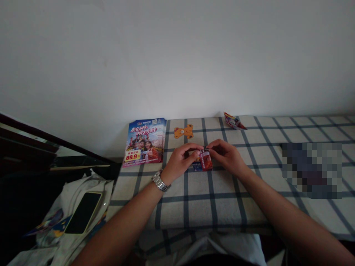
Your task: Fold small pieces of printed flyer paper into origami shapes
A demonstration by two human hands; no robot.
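Between my two hands, just above the checked cloth, is a small folded paper flyer point(205, 162) with red and blue print. My left hand point(184, 157) pinches its upper left part between thumb and fingers; a metal-band watch point(161, 181) is on that wrist. At the flyer's top right edge, the fingertips of my right hand point(226, 153) are closed on it. A stack of printed flyers point(145, 142) lies to the left of my hands. Behind them rests a flat brown teddy bear figure point(183, 131).
Against the wall, at the back right, stands another folded flyer point(234, 121). A pixelated patch point(312, 170) covers something on the right of the checked cloth point(183, 210). Low on the left, a phone point(83, 213) lies on pale fabric point(79, 188).
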